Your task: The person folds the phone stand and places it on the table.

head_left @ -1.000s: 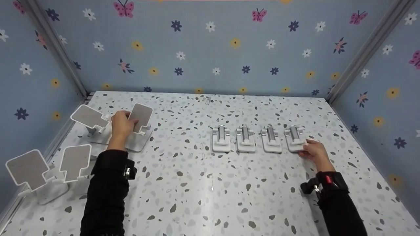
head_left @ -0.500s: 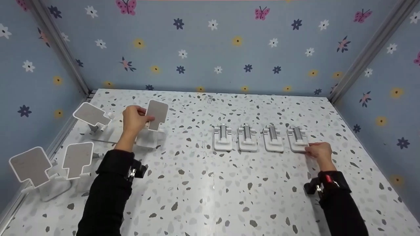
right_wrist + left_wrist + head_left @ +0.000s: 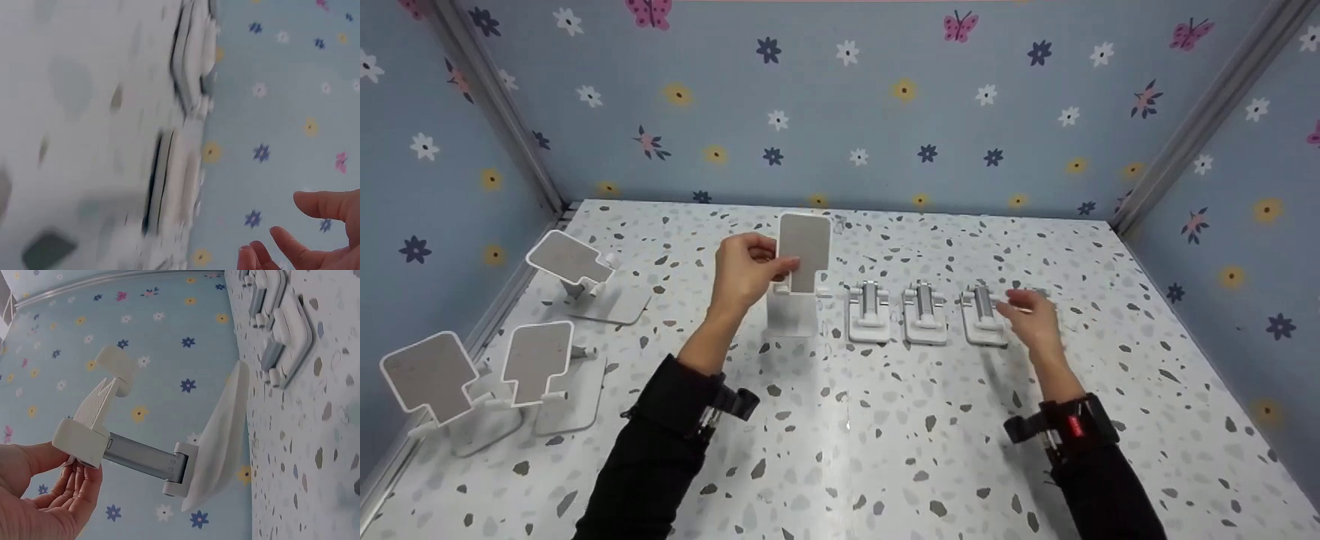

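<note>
An unfolded white phone stand (image 3: 804, 247) with a grey pad is pinched by my left hand (image 3: 742, 274) near the table's middle. In the left wrist view, the stand's silver arm (image 3: 143, 457) and white base (image 3: 219, 439) show, thumb and fingers on the plate's edge. My right hand (image 3: 1033, 322) hovers beside the rightmost visible folded stand (image 3: 982, 319), fingers apart and holding nothing. It covers most of another folded stand behind it. Two more folded stands, a middle one (image 3: 925, 315) and a left one (image 3: 869, 313), lie in the same row.
At the left stand three unfolded phone stands: one at the back (image 3: 570, 259), one nearer the front (image 3: 538, 364) and one by the left edge (image 3: 431, 379). A flowered blue wall (image 3: 840, 97) closes the back of the speckled table (image 3: 840, 450).
My left hand has carried the unfolded stand from the left group rightward to the middle. My right hand has let go of the rightmost folded stand and moved left and up.
</note>
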Available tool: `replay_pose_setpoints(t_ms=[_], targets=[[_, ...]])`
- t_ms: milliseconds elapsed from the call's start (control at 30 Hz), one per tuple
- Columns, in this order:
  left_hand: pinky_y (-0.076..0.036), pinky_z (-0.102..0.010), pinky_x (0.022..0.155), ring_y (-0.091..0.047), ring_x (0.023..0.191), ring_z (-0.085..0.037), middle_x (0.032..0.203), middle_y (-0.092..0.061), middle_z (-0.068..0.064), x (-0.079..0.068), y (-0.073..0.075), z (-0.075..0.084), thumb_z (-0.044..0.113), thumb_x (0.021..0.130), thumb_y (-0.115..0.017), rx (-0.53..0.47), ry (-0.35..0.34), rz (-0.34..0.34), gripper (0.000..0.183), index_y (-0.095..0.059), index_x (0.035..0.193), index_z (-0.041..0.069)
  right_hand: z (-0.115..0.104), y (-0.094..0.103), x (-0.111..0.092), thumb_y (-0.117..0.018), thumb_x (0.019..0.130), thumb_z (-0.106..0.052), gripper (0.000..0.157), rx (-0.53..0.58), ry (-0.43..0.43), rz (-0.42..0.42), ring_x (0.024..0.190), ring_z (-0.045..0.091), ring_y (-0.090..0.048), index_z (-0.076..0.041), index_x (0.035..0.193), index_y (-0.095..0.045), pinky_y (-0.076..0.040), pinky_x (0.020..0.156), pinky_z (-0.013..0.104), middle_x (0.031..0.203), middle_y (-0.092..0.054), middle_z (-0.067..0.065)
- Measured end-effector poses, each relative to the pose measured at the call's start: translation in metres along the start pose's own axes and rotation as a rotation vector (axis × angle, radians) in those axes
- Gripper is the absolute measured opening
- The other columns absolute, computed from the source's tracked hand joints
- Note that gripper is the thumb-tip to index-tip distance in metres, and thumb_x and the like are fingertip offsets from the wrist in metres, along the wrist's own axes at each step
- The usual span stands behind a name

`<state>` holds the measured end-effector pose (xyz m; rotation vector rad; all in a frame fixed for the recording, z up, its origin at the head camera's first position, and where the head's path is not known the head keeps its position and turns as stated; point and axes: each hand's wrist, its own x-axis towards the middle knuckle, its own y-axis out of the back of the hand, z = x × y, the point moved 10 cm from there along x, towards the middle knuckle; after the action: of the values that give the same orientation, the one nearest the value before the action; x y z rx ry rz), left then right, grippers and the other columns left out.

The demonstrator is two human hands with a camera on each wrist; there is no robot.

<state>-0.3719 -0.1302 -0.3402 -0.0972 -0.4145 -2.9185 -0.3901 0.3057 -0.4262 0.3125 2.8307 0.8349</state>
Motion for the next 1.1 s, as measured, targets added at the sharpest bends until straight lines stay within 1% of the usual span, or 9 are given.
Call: replay_pose_setpoints(t_ms=[100, 167, 233, 367, 500, 667, 833, 967, 1100], targets=[[-0.058, -0.019, 0.064, -0.062, 0.062, -0.003, 0.094, -0.071, -0.027, -0.012, -0.017, 0.005, -0.003, 0.079, -0.077, -0.109, -0.028, 0.02, 0.024, -0.065, 0.098, -0.011, -0.023, -0.043, -0.019, -0.054, 0.098, -0.015, 0.047, 0.125, 0.051, -0.159, 0.112, 0.025, -0.058, 0.008, 0.139, -0.045, -0.053, 0.093, 0.031, 0.136, -0.051, 0.026], [-0.058, -0.02, 0.062, -0.063, 0.062, -0.005, 0.089, -0.071, -0.026, -0.019, -0.025, 0.007, -0.005, 0.078, -0.077, -0.167, -0.053, 0.038, 0.022, -0.065, 0.095, -0.011, -0.031, -0.065, -0.031, -0.054, 0.099, -0.014, 0.046, 0.19, 0.07, -0.245, 0.101, 0.016, -0.061, 0.009, 0.137, -0.046, -0.055, 0.088, 0.028, 0.128, -0.057, 0.022], [-0.058, -0.02, 0.061, -0.063, 0.061, -0.005, 0.085, -0.07, -0.023, -0.025, -0.033, 0.008, -0.006, 0.076, -0.078, -0.216, -0.07, 0.045, 0.021, -0.065, 0.092, -0.011, -0.036, -0.085, -0.041, -0.054, 0.099, -0.013, 0.046, 0.252, 0.077, -0.335, 0.094, 0.009, -0.063, 0.01, 0.137, -0.046, -0.055, 0.087, 0.028, 0.123, -0.062, 0.018], [-0.059, -0.022, 0.06, -0.063, 0.06, -0.006, 0.08, -0.07, -0.02, -0.034, -0.048, 0.01, -0.007, 0.076, -0.077, -0.284, -0.101, 0.027, 0.019, -0.064, 0.09, -0.011, -0.045, -0.12, -0.06, -0.05, 0.1, -0.012, 0.047, 0.34, 0.087, -0.515, 0.092, 0.006, -0.065, 0.013, 0.138, -0.041, -0.055, 0.094, 0.036, 0.117, -0.067, 0.01], [-0.06, -0.024, 0.061, -0.065, 0.062, -0.007, 0.081, -0.07, -0.023, -0.043, -0.062, 0.013, -0.007, 0.077, -0.076, -0.318, -0.122, 0.0, 0.018, -0.064, 0.089, -0.012, -0.054, -0.145, -0.077, -0.048, 0.101, -0.011, 0.048, 0.406, 0.082, -0.65, 0.092, 0.007, -0.066, 0.015, 0.139, -0.038, -0.056, 0.09, 0.032, 0.108, -0.068, 0.002], [-0.061, -0.026, 0.063, -0.066, 0.063, -0.007, 0.082, -0.07, -0.024, -0.054, -0.076, 0.015, -0.007, 0.078, -0.076, -0.357, -0.123, -0.042, 0.018, -0.063, 0.09, -0.012, -0.061, -0.161, -0.09, -0.05, 0.098, -0.006, 0.041, 0.501, 0.051, -0.724, 0.081, 0.007, -0.065, 0.015, 0.132, -0.041, -0.058, 0.076, 0.025, 0.095, -0.063, -0.003], [-0.061, -0.027, 0.064, -0.065, 0.064, -0.007, 0.081, -0.069, -0.02, -0.062, -0.083, 0.019, -0.006, 0.078, -0.075, -0.372, -0.121, -0.076, 0.018, -0.063, 0.091, -0.011, -0.068, -0.162, -0.096, -0.051, 0.094, 0.005, 0.026, 0.56, 0.103, -0.733, 0.08, 0.007, -0.064, 0.011, 0.119, -0.051, -0.057, 0.071, 0.024, 0.09, -0.067, -0.006], [-0.06, -0.025, 0.065, -0.062, 0.067, -0.006, 0.082, -0.068, -0.017, -0.067, -0.087, 0.023, -0.004, 0.08, -0.074, -0.311, -0.14, -0.114, 0.019, -0.061, 0.092, -0.009, -0.069, -0.158, -0.096, -0.054, 0.09, 0.009, 0.021, 0.576, 0.136, -0.695, 0.077, 0.008, -0.064, 0.008, 0.111, -0.056, -0.056, 0.066, 0.021, 0.087, -0.067, -0.005], [-0.056, -0.022, 0.066, -0.06, 0.07, -0.007, 0.084, -0.067, -0.016, -0.071, -0.088, 0.028, -0.002, 0.079, -0.077, -0.217, -0.171, -0.144, 0.023, -0.06, 0.093, -0.007, -0.069, -0.156, -0.096, -0.055, 0.088, 0.01, 0.019, 0.587, 0.151, -0.681, 0.076, 0.008, -0.065, 0.005, 0.106, -0.058, -0.056, 0.066, 0.021, 0.085, -0.068, -0.005]])
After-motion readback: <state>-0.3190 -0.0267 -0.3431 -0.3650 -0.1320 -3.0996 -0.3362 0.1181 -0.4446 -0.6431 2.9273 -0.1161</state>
